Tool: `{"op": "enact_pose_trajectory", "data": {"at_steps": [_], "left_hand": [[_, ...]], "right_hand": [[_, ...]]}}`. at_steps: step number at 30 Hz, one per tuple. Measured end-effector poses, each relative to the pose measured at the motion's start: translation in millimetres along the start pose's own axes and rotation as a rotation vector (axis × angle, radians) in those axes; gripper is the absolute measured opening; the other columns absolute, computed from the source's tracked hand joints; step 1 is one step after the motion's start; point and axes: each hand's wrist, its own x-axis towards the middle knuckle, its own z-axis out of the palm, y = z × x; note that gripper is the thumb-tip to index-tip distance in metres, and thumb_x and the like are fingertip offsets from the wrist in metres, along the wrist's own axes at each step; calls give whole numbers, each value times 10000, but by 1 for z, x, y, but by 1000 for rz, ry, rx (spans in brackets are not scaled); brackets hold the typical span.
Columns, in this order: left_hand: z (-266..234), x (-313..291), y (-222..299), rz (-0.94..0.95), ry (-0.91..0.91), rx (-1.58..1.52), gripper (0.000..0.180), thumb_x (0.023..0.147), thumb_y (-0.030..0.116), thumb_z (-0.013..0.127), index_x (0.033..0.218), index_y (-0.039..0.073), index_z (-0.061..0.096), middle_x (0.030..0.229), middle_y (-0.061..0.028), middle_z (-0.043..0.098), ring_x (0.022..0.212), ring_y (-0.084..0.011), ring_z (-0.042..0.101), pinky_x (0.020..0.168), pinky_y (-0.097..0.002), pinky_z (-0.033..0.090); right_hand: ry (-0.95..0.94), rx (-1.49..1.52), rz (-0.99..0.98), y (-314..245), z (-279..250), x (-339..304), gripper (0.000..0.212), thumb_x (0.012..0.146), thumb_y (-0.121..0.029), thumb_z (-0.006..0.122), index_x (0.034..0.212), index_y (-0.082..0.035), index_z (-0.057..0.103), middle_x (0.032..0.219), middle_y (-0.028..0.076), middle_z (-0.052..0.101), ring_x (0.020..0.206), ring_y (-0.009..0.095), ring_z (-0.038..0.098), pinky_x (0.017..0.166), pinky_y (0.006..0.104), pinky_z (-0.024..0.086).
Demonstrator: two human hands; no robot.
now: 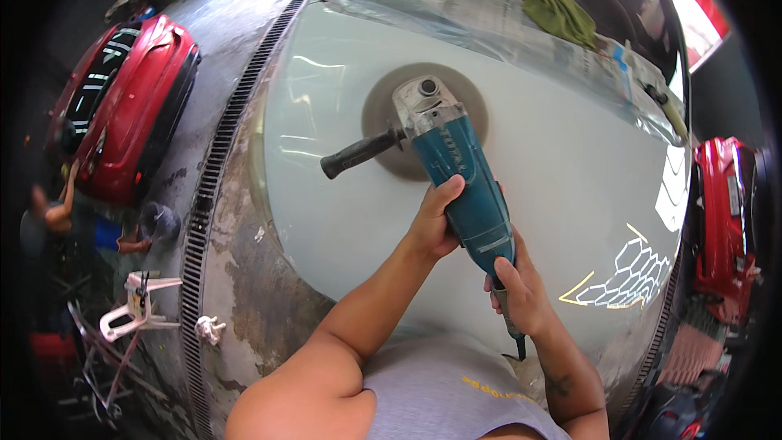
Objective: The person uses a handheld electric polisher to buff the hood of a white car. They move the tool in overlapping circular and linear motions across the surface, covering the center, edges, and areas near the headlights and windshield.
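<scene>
A teal rotary polisher (466, 175) with a grey metal head lies over the pale hood (326, 220) of a car. Its round grey-brown pad (474, 96) rests against the hood's far middle part. My left hand (437, 220) is closed around the left side of the polisher's body, thumb on top. Nearer to me, my right hand (523, 289) grips the rear end, where the dark cord (520, 349) comes out. The black side handle (356, 153) sticks out to the left, with no hand on it.
Plastic and paper sheeting (456, 12) covers the windshield base, with a green cloth (560, 18) on it. A floor drain grate (220, 163) runs along the left. Beyond it are a red car (134, 106), a person (61, 208) and a white plastic stool (134, 310). Another red car (723, 220) stands right.
</scene>
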Motion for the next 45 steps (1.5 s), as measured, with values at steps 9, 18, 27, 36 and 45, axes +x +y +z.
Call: {"op": "enact_pose_trajectory", "data": {"at_steps": [9,18,27,36,45], "left_hand": [[-20,-26,22,53,-2,-46,666,1004,531,721,1398,12,582,1277,-192,687,1152,-348,731,993,-523,630],[39,-19,-68,-133,-48,53,584,974,469,790,1335,47,610,1190,-136,708,1053,-239,745,917,-423,648],[68,-2,-93,-286,-18,106,475,977,385,811,1258,53,623,1075,-98,714,940,-218,750,828,-412,658],[18,1,11,-165,104,169,516,1007,419,769,1305,24,624,1132,-161,740,1032,-306,760,927,-484,649],[-27,-7,82,-100,98,241,738,1018,580,682,1406,-31,540,1274,-226,685,1164,-389,722,965,-618,635]], "right_hand": [[-75,-95,-20,-4,27,11,778,1106,-439,469,1739,-106,164,893,100,597,608,125,549,545,290,496],[167,122,-20,64,-21,-73,682,1123,-431,478,1677,-97,260,881,91,602,579,117,543,524,280,491],[273,192,-50,80,-33,-91,599,980,-150,701,1475,-50,378,846,60,593,566,118,568,505,291,503],[47,200,-43,36,22,-9,886,877,-35,743,1614,-54,252,836,55,579,558,130,574,502,317,504],[-23,238,-17,19,81,40,1043,842,-38,743,1699,-73,150,850,74,573,576,154,581,529,351,510]]}}
